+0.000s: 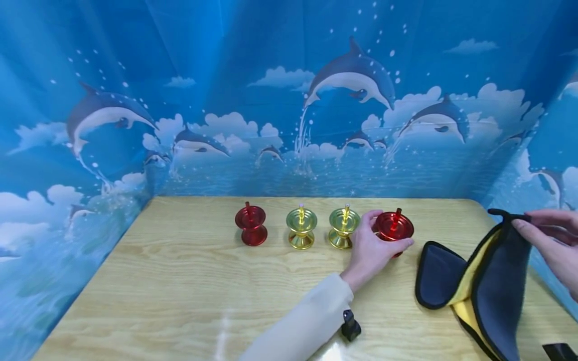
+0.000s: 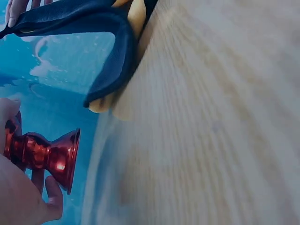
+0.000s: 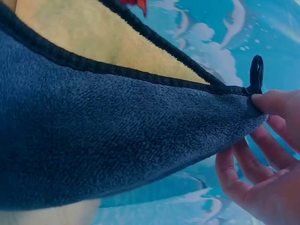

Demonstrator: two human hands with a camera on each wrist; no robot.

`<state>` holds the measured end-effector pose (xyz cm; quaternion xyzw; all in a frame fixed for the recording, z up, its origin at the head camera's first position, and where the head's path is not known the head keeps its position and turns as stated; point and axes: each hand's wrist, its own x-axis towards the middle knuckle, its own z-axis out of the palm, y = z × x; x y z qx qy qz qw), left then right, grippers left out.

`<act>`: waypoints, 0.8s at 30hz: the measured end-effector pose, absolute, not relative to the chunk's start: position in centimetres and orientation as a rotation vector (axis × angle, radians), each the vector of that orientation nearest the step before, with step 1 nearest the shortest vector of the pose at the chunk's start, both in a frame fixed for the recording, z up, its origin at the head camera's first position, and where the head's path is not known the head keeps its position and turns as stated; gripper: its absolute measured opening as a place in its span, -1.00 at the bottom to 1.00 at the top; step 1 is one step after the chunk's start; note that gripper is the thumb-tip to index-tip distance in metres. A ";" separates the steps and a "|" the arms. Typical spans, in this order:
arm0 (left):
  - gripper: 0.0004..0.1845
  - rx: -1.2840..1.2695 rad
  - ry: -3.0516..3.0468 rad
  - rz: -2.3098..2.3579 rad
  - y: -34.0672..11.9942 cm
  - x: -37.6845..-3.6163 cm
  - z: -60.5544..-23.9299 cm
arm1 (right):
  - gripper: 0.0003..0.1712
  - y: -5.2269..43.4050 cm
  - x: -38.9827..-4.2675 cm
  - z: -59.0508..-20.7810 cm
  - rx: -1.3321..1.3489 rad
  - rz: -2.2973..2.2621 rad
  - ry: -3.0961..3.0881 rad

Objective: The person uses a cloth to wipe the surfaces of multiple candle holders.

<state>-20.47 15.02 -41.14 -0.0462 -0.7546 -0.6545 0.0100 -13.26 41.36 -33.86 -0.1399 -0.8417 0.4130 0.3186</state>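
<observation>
My left hand (image 1: 371,248) grips a shiny red candle holder (image 1: 394,226) with a short post in its dish, fingers and thumb around it. In the left wrist view, the flared foot of this red holder (image 2: 63,159) appears raised off the table. At the right, my right hand (image 1: 553,240) pinches the looped corner of a dark grey and yellow cloth (image 1: 503,281) between thumb and fingers. The right wrist view shows the cloth's plush grey side (image 3: 126,126) stretching away from my right hand (image 3: 262,159); its lower folds rest on the table.
Left of my hand stand two gold candle holders (image 1: 301,228) (image 1: 341,233) and another red one (image 1: 251,228), in a row near the back edge of the wooden table (image 1: 180,281). A blue dolphin-print curtain (image 1: 253,100) surrounds the table's back and sides.
</observation>
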 end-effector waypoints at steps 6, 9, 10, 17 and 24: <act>-0.18 -0.073 -2.438 -1.938 16.3 -21.6 -41.9 | -0.75 39.5 -12.9 -34.8 -0.281 0.958 -2.423; -0.17 -0.058 -2.435 -1.942 16.7 -21.9 -41.9 | -0.74 39.5 -13.0 -35.8 -0.260 0.867 -2.586; -0.17 -0.059 -2.430 -1.952 16.9 -22.0 -41.8 | -0.66 39.5 -13.1 -36.0 -0.239 0.860 -2.628; -0.16 -0.011 -2.414 -1.969 17.7 -22.3 -41.3 | -0.55 40.0 -13.2 -36.9 -0.071 0.783 -2.860; -0.15 0.034 -2.412 -1.907 17.9 -23.0 -41.7 | -0.77 43.4 -12.8 -37.5 0.085 0.409 -3.289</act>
